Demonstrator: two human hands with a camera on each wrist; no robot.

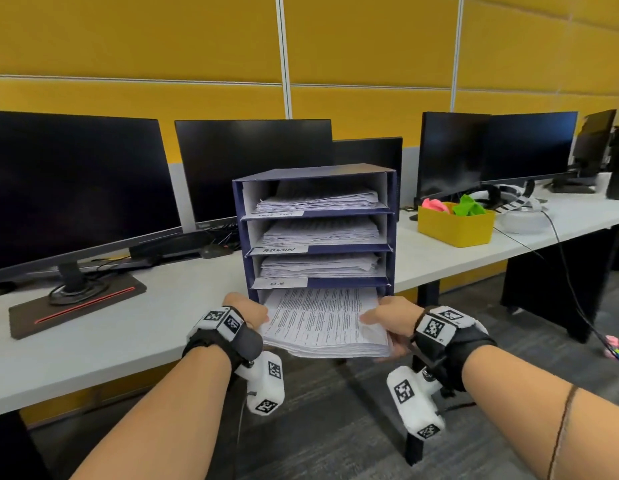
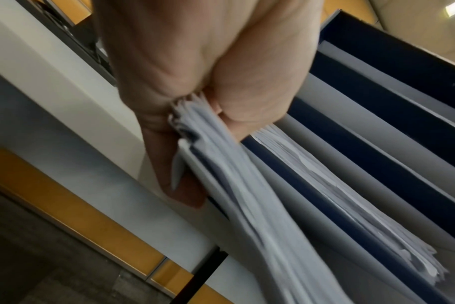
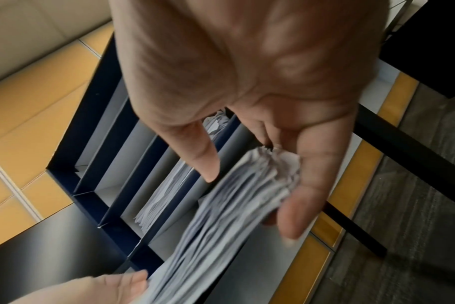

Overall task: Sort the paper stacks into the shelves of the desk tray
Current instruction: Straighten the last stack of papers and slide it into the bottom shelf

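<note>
A dark blue desk tray (image 1: 392, 237) with several shelves stands at the desk's front edge. Its upper three shelves each hold a paper stack (image 1: 318, 200). A thick stack of printed paper (image 1: 322, 323) sticks halfway out of the bottom shelf. My left hand (image 1: 247, 311) grips the stack's left edge, thumb on top and fingers underneath. My right hand (image 1: 387, 322) holds the right edge the same way. In the left wrist view the stack (image 2: 221, 156) is pinched in my left hand (image 2: 195, 98); in the right wrist view the stack (image 3: 234, 195) lies between thumb and fingers of my right hand (image 3: 252, 170).
Black monitors (image 1: 76, 188) line the back of the white desk (image 1: 128, 327), with a monitor base (image 1: 76, 306) at left. A yellow box (image 1: 455, 225) with pink and green items sits right of the tray, beside cables and a headset. Dark floor lies below.
</note>
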